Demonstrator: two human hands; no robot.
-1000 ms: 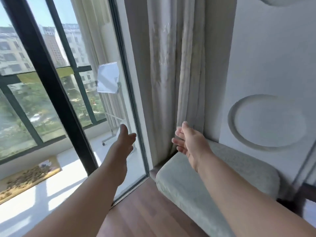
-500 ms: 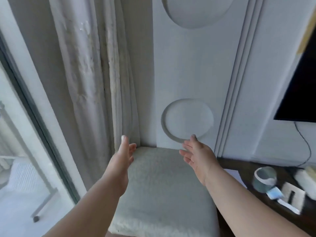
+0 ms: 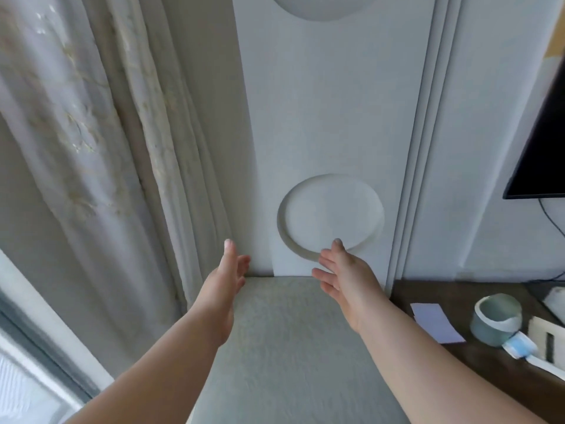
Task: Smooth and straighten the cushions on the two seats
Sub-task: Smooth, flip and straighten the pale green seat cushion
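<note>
**Two open hands over the grey cushion**

A soft grey cushion [image 3: 293,347] lies flat on a seat in the middle of the picture. Its far edge sits against the white wall panel [image 3: 330,117]. The top of the cushion looks fuzzy and mostly flat.

Both arms reach forward over the cushion. The left hand [image 3: 224,281] is over the far left corner. It is turned on its side with the thumb up. The fingers [image 3: 243,261] are loose and spread, and they hold nothing. The right hand [image 3: 345,273] is over the far right part of the cushion. Its palm faces the left hand, the fingers are spread out, and it holds nothing too. The hands seem to float a little above the cushion, but it is hard to tell if they touch it.

A pale curtain [image 3: 101,148] hangs on the left, just beside the cushion. A round ring shape [image 3: 331,215] is pressed into the wall panel behind the right hand.

On the right is a dark wooden table [image 3: 464,359], right next to the seat. A light purple card [image 3: 435,322] lies on it. Near the card stands a grey-green cup [image 3: 495,319]. A black screen [image 3: 541,148] hangs on the wall above the table.
</note>
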